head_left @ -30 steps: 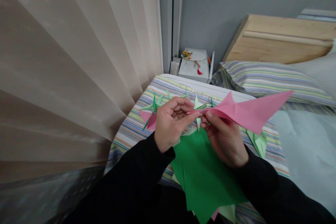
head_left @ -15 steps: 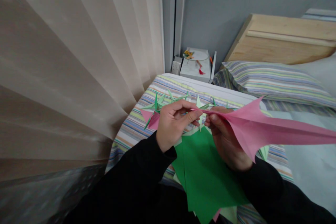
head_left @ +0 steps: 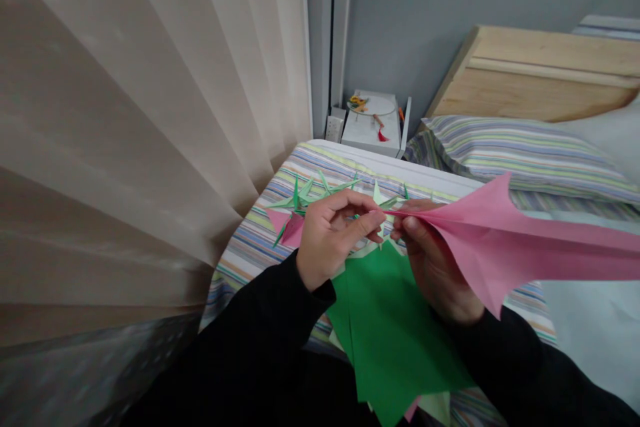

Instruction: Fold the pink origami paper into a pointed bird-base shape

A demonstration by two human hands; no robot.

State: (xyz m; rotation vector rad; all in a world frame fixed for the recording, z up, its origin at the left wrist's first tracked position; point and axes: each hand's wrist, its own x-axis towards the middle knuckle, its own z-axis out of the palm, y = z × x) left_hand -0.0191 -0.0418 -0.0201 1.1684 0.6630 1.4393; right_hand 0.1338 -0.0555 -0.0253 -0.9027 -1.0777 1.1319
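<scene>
A large folded sheet of pink paper (head_left: 493,240) stretches from between my hands out past the right edge of the view. My left hand (head_left: 336,230) pinches its narrow, creased end between thumb and fingers. Close beside it, my right hand (head_left: 435,260) grips the same narrow part, thumb on top, where the paper begins to widen. Below both hands lie green paper sheets (head_left: 393,327), overlapping one another. Behind my left hand rest several folded green paper pieces (head_left: 305,193) and a folded pink paper piece (head_left: 293,230).
A striped cloth (head_left: 245,247) covers the surface under the papers. To the left hangs a pleated beige curtain (head_left: 165,80). At the back stands a small white cabinet (head_left: 367,137) with small items on top. A striped pillow (head_left: 525,153) lies against a wooden headboard (head_left: 540,93).
The wide part of the pink paper has shifted slightly right and opened a little more. Both hands keep their hold in nearly the same place.
</scene>
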